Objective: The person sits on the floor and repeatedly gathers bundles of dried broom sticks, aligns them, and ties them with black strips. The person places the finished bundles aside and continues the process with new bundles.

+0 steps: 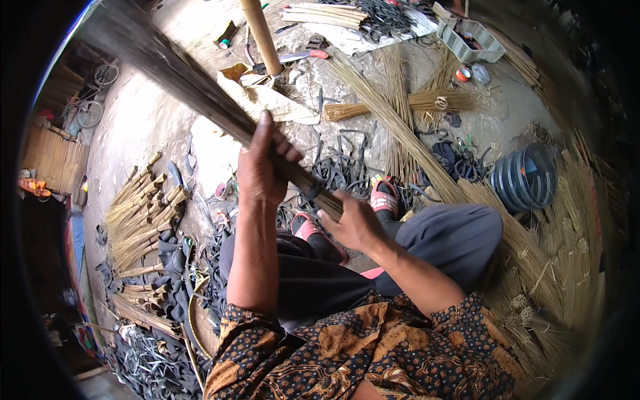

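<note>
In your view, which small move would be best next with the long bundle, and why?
I would probably steady the bundle with the left hand before shifting the right hand: both hands hold it near its lower end, while its far end reaches well beyond them and looks blurred, perhaps from motion.

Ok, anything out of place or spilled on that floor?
Loose black flat strips lie tangled by the pink sandals; a red-handled metal knife lies beside the upright bamboo pole, blade seemingly bare. The held long dark bundle is too blurred to judge.
</note>
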`<action>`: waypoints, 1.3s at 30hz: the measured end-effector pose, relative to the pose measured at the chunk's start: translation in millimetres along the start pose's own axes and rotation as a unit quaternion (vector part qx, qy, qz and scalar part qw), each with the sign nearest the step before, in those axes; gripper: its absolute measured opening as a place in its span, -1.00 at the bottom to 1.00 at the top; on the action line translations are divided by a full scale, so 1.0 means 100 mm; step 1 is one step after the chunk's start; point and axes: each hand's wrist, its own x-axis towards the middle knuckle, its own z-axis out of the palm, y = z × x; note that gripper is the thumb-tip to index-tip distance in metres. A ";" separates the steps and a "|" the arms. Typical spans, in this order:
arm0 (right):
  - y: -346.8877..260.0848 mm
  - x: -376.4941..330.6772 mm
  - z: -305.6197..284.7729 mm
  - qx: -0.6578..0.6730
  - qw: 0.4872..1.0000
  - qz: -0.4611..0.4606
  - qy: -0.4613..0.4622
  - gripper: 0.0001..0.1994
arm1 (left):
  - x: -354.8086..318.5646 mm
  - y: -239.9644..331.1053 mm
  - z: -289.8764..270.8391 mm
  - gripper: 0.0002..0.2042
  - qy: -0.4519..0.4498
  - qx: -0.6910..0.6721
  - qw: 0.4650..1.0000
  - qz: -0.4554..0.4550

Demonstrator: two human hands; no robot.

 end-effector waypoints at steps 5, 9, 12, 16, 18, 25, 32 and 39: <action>0.36 -0.09 0.00 0.393 0.800 0.033 -0.453 -0.74 | -0.17 0.03 -0.22 -0.63 -0.356 -0.098 0.929 -0.031; 0.62 -0.10 -0.05 0.313 0.839 0.098 -0.434 -0.54 | -0.20 0.01 -0.09 -0.70 -0.103 0.056 0.993 0.030; 0.80 0.03 -0.35 0.036 0.976 -0.144 -0.162 -0.26 | -0.08 0.22 0.08 -0.71 -0.031 0.144 0.982 0.120; 1.11 0.00 -1.20 0.099 0.994 0.016 -0.032 -0.42 | 0.27 0.63 0.10 -0.58 0.090 0.238 0.933 0.255; 1.24 -0.08 -1.52 0.097 0.994 0.032 0.037 -0.53 | 0.48 0.78 0.05 -0.65 0.100 0.271 0.913 0.290; 1.32 0.00 -1.58 0.114 0.984 0.126 0.044 -0.60 | 1.51 0.59 -0.14 -0.64 0.136 0.329 0.885 0.300; 1.13 0.32 -1.48 0.015 0.983 0.183 -0.016 -0.57 | 2.58 -1.31 -1.23 -0.74 0.183 0.466 0.852 0.153; 1.07 0.54 -1.42 -0.037 0.976 0.196 -0.084 -0.57 | 2.60 -2.06 -1.85 -0.79 0.181 0.368 0.903 0.126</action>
